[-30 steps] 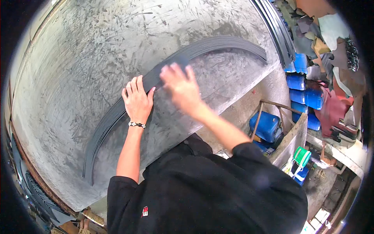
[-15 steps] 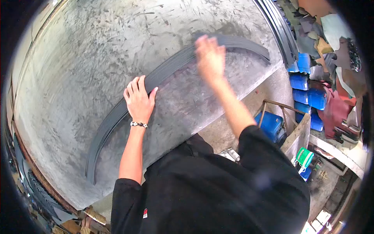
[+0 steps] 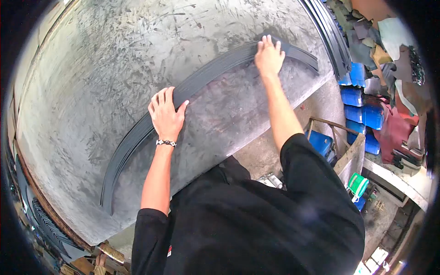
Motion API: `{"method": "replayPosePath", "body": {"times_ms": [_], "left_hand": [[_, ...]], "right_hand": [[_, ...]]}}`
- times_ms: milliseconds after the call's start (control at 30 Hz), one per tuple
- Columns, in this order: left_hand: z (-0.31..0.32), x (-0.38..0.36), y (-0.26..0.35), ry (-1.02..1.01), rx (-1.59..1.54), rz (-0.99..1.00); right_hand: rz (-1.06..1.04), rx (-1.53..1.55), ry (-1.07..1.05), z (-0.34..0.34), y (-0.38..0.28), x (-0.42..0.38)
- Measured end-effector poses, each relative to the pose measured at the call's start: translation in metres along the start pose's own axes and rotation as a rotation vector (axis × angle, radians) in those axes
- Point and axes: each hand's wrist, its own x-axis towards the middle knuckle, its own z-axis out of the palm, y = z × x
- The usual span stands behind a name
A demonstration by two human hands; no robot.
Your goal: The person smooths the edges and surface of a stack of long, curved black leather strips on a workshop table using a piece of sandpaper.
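Note:
A band of long, thin dark grey strips [image 3: 215,67] lies side by side across the grey, smudged table [image 3: 220,121], bowed in this wide view. My left hand [image 3: 167,114], with a black-and-white bracelet [image 3: 166,143] at the wrist, rests palm down over the middle of the band, fingers spread a little and thumb out to the side. Farther right along the same strips, my right hand [image 3: 269,59] lies across them with its fingers stretched toward the far edge. Both hands hide short stretches of the band.
More long dark strips [image 3: 327,39] hang or lie at the table's right end. Beyond are blue containers [image 3: 352,97] and piled leather-like scraps [image 3: 395,123]. Near my right side are a metal frame [image 3: 337,130] and a green-and-white item [image 3: 358,184].
My right hand has slid right along the strips, from near their middle toward their right end. My left hand stays at nearly the same spot.

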Motion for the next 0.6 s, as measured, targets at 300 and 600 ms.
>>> {"method": "replayPosePath", "body": {"times_ms": [300,600], "left_hand": [[0.000,0.005,0.001,0.023,-0.012,0.002],[0.003,0.002,-0.004,0.015,-0.037,-0.017]], "right_hand": [[-0.468,0.098,-0.160,-0.092,-0.104,-0.068],[-0.635,0.348,-0.125,-0.095,-0.174,-0.156]]}}
